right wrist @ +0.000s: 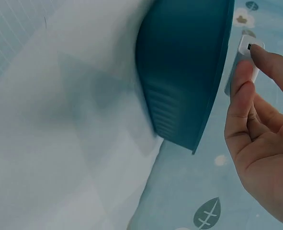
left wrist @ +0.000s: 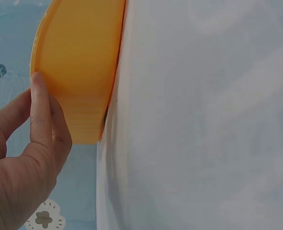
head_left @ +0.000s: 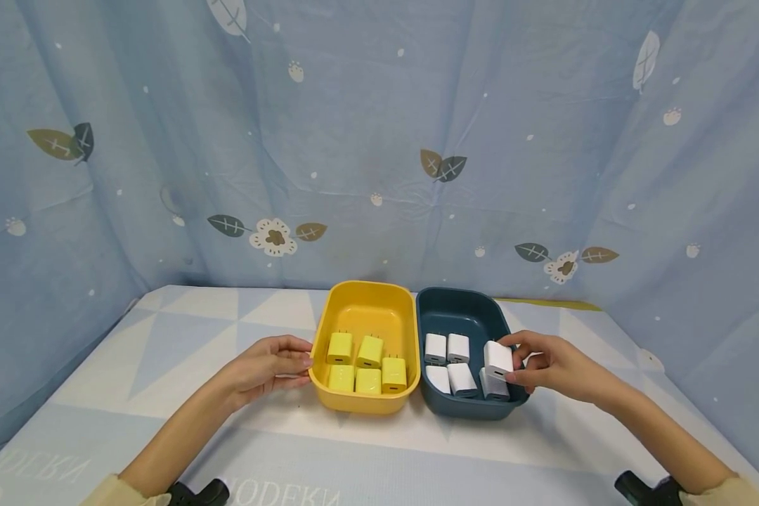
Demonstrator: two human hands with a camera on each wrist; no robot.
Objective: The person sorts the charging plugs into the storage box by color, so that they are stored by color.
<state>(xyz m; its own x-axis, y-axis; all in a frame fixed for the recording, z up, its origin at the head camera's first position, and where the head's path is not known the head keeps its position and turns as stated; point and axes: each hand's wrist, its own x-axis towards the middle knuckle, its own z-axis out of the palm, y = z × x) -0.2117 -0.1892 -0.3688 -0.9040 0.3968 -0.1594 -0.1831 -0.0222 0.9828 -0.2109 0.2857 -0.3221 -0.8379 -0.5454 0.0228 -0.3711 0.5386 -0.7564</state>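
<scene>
My right hand [head_left: 553, 365] pinches a white USB charger plug [head_left: 497, 357] between thumb and fingertips, over the right side of the dark blue bin [head_left: 474, 406]. The port end of this charger faces the camera in the right wrist view. Several more white chargers [head_left: 459, 348] stand in two rows in the blue bin, one of them partly hidden beneath the held one. At the left, my left hand [head_left: 268, 369] rests its fingertips against the rim of the yellow bin [head_left: 370, 402]. In that bin sit several yellow chargers [head_left: 370, 351], grouped in its near half.
Both bins stand side by side on a table with a white and pale blue cloth [head_left: 190, 344]. A blue leaf-patterned curtain [head_left: 367, 105] hangs behind and at both sides. Black wrist mounts [head_left: 199, 493] show at the lower edge.
</scene>
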